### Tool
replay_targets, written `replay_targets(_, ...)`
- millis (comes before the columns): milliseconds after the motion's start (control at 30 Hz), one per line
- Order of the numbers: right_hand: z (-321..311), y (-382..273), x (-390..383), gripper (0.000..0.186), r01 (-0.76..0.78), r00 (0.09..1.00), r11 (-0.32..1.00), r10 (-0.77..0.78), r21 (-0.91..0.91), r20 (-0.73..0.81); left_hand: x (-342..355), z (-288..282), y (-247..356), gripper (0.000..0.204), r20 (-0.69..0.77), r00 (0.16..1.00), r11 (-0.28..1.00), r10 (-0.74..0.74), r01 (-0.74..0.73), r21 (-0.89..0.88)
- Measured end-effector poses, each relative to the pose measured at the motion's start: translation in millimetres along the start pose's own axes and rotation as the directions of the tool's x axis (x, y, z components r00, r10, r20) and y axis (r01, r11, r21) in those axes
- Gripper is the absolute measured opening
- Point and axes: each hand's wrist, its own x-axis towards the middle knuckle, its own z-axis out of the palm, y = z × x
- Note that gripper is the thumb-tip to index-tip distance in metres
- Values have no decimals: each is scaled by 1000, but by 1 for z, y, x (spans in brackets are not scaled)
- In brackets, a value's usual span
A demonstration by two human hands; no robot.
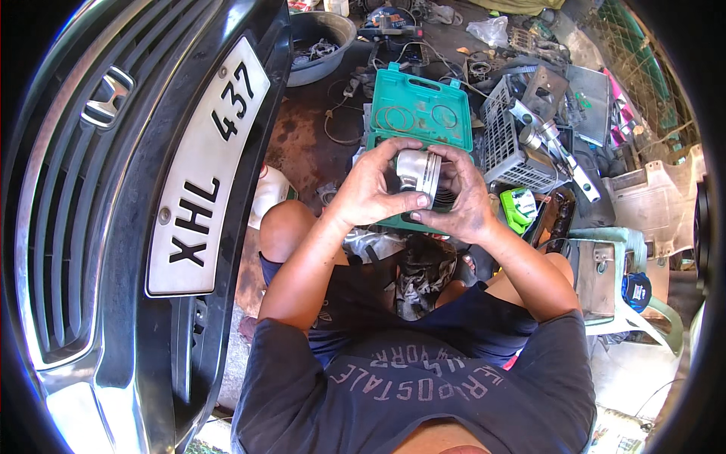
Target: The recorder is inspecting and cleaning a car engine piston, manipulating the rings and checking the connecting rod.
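Observation:
Between both hands I hold a silvery engine piston (413, 168), turned on its side, with ring grooves toward its right end. My left hand (369, 188) grips it from the left, thumb and fingers curved round the skirt. From the right, my right hand (467, 195) closes on the grooved end, its fingers dark with grime. Just beyond the hands lies an opened green plastic case (420, 92). Thin piston rings (395, 118) rest in its lid. The case's lower half is largely hidden by my hands and the piston.
A car's black front bumper and grille (113, 227) fill the left side. A grey basin (333, 53) stands at the far left. On the right are a grey plastic crate (505, 140) heaped with metal parts, a bright green container (519, 209) and a pale green chair (643, 318).

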Motion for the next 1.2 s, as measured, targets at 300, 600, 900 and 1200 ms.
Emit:
replay_targets(300, -13, -17, 14, 77, 10, 993, 984, 12, -181, 116, -1, 1, -8, 65, -83, 997, 991, 1, 10, 131)
replay_targets(600, -18, -11, 9, 75, 9, 995, 979, 12, -204, 102, -8, -2, -13, 71, 42, 963, 962, -266, 268, -53)
replay_targets(900, -38, -32, 16, 77, 159, 951, 922, -46, -353, 307, -7, 21, -27, 85, 63, 975, 905, -214, 222, -362)
replay_targets(1200, -80, 112, 119, 32, -195, 958, 562, 285, -804, -33, 3, 3, -16, 80, -142, 989, 997, -45, 35, -72)
